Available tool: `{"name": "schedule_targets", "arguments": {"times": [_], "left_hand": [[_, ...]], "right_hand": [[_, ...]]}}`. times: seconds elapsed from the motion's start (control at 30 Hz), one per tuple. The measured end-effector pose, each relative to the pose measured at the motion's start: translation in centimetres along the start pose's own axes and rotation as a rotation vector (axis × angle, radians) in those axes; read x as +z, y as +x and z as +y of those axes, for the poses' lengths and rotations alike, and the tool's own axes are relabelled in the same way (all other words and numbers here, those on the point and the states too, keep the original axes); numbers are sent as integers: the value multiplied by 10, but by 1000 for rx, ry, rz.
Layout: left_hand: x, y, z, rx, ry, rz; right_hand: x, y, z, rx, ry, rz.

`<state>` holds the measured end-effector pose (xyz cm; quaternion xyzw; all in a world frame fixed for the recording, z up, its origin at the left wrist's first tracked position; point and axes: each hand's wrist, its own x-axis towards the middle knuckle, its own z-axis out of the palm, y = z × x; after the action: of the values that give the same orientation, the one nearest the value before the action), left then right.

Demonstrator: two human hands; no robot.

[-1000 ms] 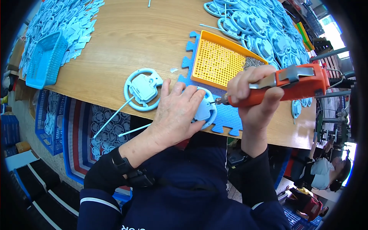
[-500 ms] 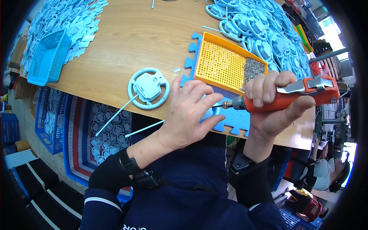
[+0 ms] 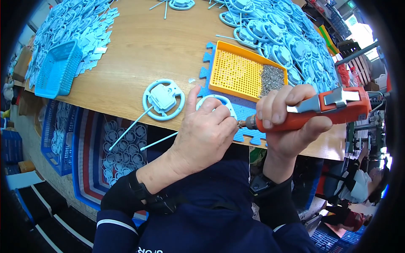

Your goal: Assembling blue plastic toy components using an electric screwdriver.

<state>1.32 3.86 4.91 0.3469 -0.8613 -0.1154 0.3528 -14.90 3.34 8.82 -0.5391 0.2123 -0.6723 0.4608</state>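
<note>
A light blue toy steering wheel (image 3: 220, 99) lies on a blue foam mat (image 3: 249, 110), mostly covered by my left hand (image 3: 206, 134). Its thin rod (image 3: 159, 141) sticks out past my wrist. The left fingers are bent over the wheel and hold it. In my right hand (image 3: 291, 110) is an orange power screwdriver (image 3: 352, 104), lying nearly level. Its tip reaches the left fingertips at the wheel; the exact contact point is hidden. Left of that hand rests another toy steering wheel (image 3: 162, 98), rod toward me. Beyond the hands, a yellow perforated tray (image 3: 234, 69) contains small screws (image 3: 272, 80).
Toy steering wheels (image 3: 297, 48) are heaped at the far right. More pale blue parts (image 3: 69, 31) pile up at the far left beside a blue basket (image 3: 59, 69). Below the table edge stands a blue-rimmed crate (image 3: 76, 156) of round parts. People are at the right.
The screwdriver has moved left, its tip now right against the left fingertips. The left fingers have curled in closer, and more of the wheel's rim shows. The view has shifted slightly.
</note>
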Motion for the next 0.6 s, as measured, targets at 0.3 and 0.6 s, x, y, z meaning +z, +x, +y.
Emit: {"name": "schedule_targets", "arguments": {"times": [0.3, 0.6], "left_hand": [[7, -4, -3, -92, -257, 79], [11, -13, -3, -148, -734, -27]], "right_hand": [[-3, -3, -13, -8, 57, 2], [6, -15, -18, 25, 110, 49]]}}
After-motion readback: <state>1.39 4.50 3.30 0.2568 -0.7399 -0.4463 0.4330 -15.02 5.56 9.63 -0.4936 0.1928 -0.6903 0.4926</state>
